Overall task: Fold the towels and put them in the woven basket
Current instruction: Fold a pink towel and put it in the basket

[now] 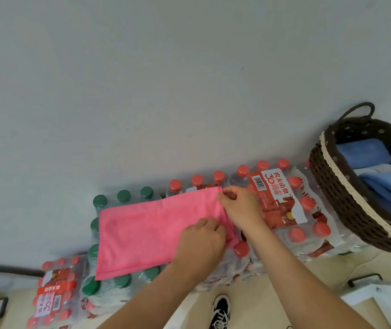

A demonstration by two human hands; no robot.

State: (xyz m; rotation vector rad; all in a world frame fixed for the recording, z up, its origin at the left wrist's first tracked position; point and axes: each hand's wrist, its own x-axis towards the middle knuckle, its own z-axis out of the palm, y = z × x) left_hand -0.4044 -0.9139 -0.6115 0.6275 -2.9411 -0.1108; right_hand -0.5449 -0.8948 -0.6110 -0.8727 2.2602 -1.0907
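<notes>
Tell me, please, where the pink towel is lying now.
In the head view, the pink towel lies at lower centre, mostly on the green-capped bottle pack, left of the woven basket, with the left hand and right hand holding its right end.

The woven basket [346,198] runs off the picture's right edge, its rim hiding part of the blue towels [365,154] inside. The pink towel [142,233] covers several of the green-capped bottles [99,200] beneath it. The curled fingers [210,224] of the left hand [199,243] hide their own tips. A shoe [221,309] is cut by the bottom edge; small print on the red label [277,198] is unreadable.
</notes>
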